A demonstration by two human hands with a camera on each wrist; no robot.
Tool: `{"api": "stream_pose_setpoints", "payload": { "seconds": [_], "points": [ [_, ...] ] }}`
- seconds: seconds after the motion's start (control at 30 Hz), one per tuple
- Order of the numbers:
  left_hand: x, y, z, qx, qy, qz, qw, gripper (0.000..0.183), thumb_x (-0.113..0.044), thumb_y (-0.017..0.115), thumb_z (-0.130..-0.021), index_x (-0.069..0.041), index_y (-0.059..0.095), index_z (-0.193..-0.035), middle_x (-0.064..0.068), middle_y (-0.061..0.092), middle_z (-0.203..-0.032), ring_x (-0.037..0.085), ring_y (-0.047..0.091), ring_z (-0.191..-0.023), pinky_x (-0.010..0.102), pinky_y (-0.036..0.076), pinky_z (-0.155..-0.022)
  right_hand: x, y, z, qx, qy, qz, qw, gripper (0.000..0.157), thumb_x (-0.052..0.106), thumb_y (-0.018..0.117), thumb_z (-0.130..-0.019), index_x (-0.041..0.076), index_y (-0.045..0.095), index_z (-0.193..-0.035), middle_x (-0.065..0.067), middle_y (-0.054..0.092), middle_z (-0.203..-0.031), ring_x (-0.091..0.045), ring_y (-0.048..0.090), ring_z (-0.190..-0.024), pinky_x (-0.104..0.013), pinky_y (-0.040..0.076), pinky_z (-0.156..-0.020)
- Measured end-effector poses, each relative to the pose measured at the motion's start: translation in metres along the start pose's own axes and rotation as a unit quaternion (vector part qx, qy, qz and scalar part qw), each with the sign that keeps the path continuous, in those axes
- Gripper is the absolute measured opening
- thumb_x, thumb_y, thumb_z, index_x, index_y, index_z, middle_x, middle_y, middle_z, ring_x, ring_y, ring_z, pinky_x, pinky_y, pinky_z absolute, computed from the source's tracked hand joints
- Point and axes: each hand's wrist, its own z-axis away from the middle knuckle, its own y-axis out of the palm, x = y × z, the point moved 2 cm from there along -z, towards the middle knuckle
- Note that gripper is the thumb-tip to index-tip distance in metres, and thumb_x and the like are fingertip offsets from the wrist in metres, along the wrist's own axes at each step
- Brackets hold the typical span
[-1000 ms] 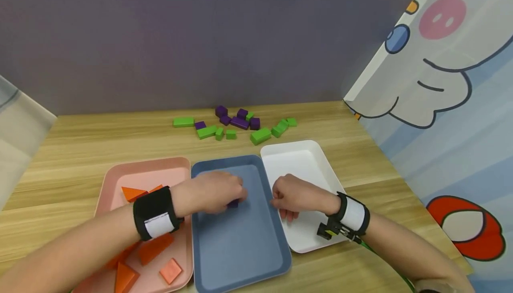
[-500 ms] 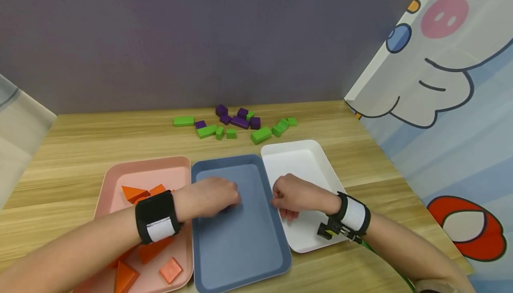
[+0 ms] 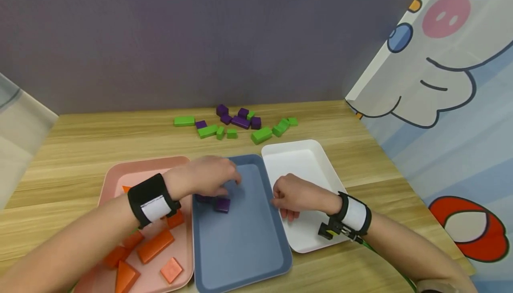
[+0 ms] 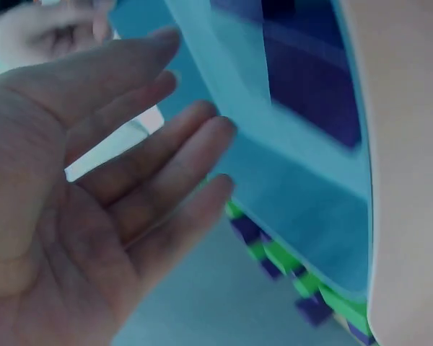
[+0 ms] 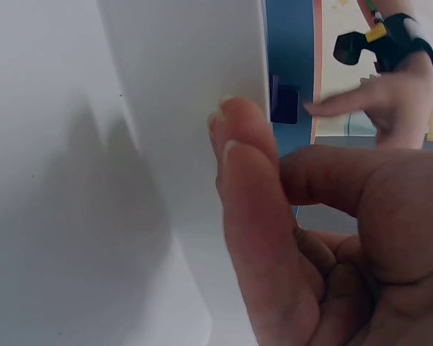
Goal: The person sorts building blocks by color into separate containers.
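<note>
My left hand (image 3: 208, 175) hovers over the far part of the blue tray (image 3: 244, 248), palm down with its fingers extended and nothing in them. Below it, a purple block (image 3: 222, 205) lies in that tray, and a second purple block (image 3: 203, 198) beside it is partly covered by the hand. The left wrist view shows the spread fingers apart from the purple block (image 4: 310, 86). My right hand (image 3: 298, 194) rests at the left rim of the white tray (image 3: 316, 159), its fingers loosely curled around nothing.
On the left, a pink tray (image 3: 148, 164) holds several orange blocks (image 3: 155, 245). Toward the back of the wooden table (image 3: 100, 137) lie scattered green blocks (image 3: 262, 135) and purple blocks (image 3: 241, 122). A grey panel (image 3: 200, 43) stands behind them.
My left hand was down in the blue tray with its fingers around a purple block; it has let go and moved up and away, uncovering the purple blocks. The right hand has stayed put.
</note>
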Motion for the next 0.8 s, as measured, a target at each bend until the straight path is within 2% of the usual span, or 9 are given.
{"api": "stream_pose_setpoints", "payload": {
  "seconds": [0.07,0.2,0.27,0.43,0.53,0.63,0.8],
  "points": [
    [0.013,-0.007,-0.002,-0.025,-0.004,0.007,0.9997,0.028,-0.020,0.073,-0.080,-0.016,0.069,-0.108,0.003,0.068,-0.102,0.016,0.062,-0.091,0.034,0.051,-0.081,0.000,0.000,0.000,0.000,0.001,0.000,1.000,0.027,0.013,0.056,-0.091,0.005,0.061,-0.066,-0.004,0.064,-0.055,-0.018,0.062,-0.045,-0.031,0.050,-0.045],
    [0.045,-0.019,-0.004,-0.069,-0.038,0.014,0.9968,0.021,-0.016,0.068,-0.083,-0.013,0.069,-0.103,0.004,0.067,-0.092,0.016,0.059,-0.079,0.033,0.051,-0.073,0.000,0.000,0.001,-0.002,0.001,0.001,1.000,0.027,0.012,0.056,-0.091,0.006,0.060,-0.066,-0.004,0.063,-0.055,-0.019,0.062,-0.045,-0.031,0.050,-0.045],
    [0.061,-0.023,-0.003,-0.080,-0.057,0.020,0.9949,0.020,-0.014,0.067,-0.083,-0.011,0.069,-0.103,0.005,0.067,-0.088,0.015,0.058,-0.075,0.033,0.050,-0.071,0.001,0.000,0.001,-0.002,0.001,0.000,1.000,0.027,0.012,0.056,-0.091,0.006,0.060,-0.066,-0.004,0.063,-0.055,-0.019,0.062,-0.046,-0.031,0.050,-0.045],
    [0.096,-0.032,-0.003,-0.071,-0.101,0.029,0.9919,0.023,-0.011,0.064,-0.084,-0.007,0.069,-0.106,0.009,0.066,-0.090,0.019,0.058,-0.076,0.037,0.050,-0.072,0.000,0.000,0.002,-0.004,0.000,-0.004,1.000,0.026,0.012,0.056,-0.091,0.006,0.061,-0.066,-0.004,0.063,-0.055,-0.019,0.063,-0.046,-0.030,0.051,-0.046],
    [0.116,-0.029,-0.006,-0.069,-0.136,0.030,0.9878,0.028,-0.007,0.064,-0.084,-0.005,0.066,-0.111,0.013,0.066,-0.103,0.027,0.060,-0.090,0.042,0.049,-0.081,0.000,0.000,0.002,-0.006,-0.006,-0.001,1.000,0.027,0.012,0.056,-0.091,0.007,0.061,-0.065,-0.004,0.063,-0.055,-0.019,0.062,-0.046,-0.030,0.051,-0.045],
    [0.132,-0.021,-0.009,-0.062,-0.170,0.027,0.9832,0.035,-0.003,0.064,-0.082,-0.006,0.064,-0.117,0.017,0.061,-0.116,0.035,0.057,-0.106,0.047,0.046,-0.091,0.000,0.000,0.002,-0.006,-0.010,-0.001,1.000,0.028,0.012,0.056,-0.092,0.007,0.061,-0.065,-0.004,0.063,-0.055,-0.018,0.062,-0.045,-0.030,0.050,-0.045],
    [0.149,-0.011,-0.013,-0.037,-0.200,0.033,0.9786,0.046,0.002,0.065,-0.079,-0.008,0.059,-0.124,0.021,0.051,-0.129,0.041,0.047,-0.120,0.051,0.039,-0.098,0.001,0.001,0.003,-0.001,-0.010,-0.007,1.000,0.028,0.012,0.056,-0.092,0.006,0.060,-0.065,-0.004,0.063,-0.055,-0.018,0.062,-0.045,-0.030,0.050,-0.045]
  ]
}}
